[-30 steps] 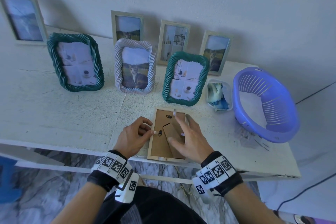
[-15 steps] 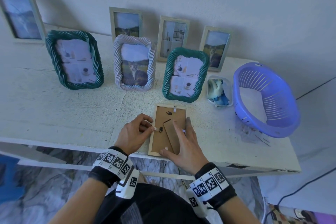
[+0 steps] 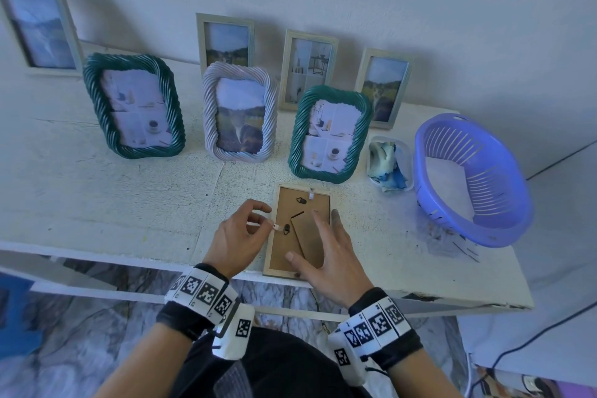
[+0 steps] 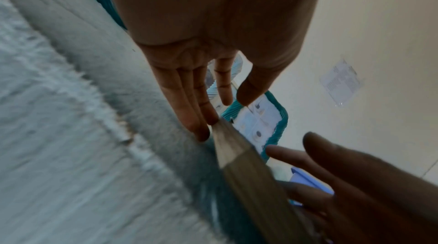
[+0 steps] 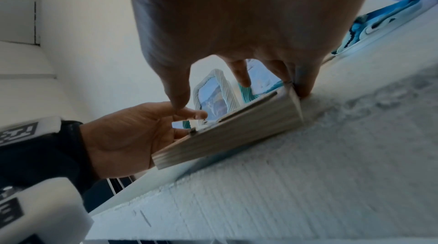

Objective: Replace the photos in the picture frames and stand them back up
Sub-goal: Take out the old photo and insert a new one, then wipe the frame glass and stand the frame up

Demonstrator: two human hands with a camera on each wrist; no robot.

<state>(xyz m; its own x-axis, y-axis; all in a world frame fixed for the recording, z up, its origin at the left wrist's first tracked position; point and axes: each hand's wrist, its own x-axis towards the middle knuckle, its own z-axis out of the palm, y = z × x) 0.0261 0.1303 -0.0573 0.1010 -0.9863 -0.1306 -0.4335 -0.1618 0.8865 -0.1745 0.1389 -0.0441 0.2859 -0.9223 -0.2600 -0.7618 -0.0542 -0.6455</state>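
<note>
A pale wooden picture frame (image 3: pixel 281 252) lies face down at the table's front edge, with its brown backing board up and the stand flap (image 3: pixel 305 236) folded flat. My left hand (image 3: pixel 265 220) is at the frame's left side, its fingertips against the edge by a small white tab (image 3: pixel 276 227). In the left wrist view the thumb and index of this hand (image 4: pixel 213 113) are apart with nothing between them, beside the frame (image 4: pixel 237 150). My right hand (image 3: pixel 318 237) lies flat on the backing with fingers spread. Its outer fingers (image 5: pixel 304 90) touch the right edge of the frame (image 5: pixel 237 135).
Two green rope frames (image 3: pixel 134 107) (image 3: pixel 329 132) and a white rope frame (image 3: pixel 240 116) stand behind. Several plain frames (image 3: pixel 308 69) lean on the wall. A clear tub with cloth (image 3: pixel 389 163) and a purple basket (image 3: pixel 471 178) sit at the right.
My right hand has drawn back along the backing board toward its near end. The left hand has stayed at the tab on the frame's left edge.
</note>
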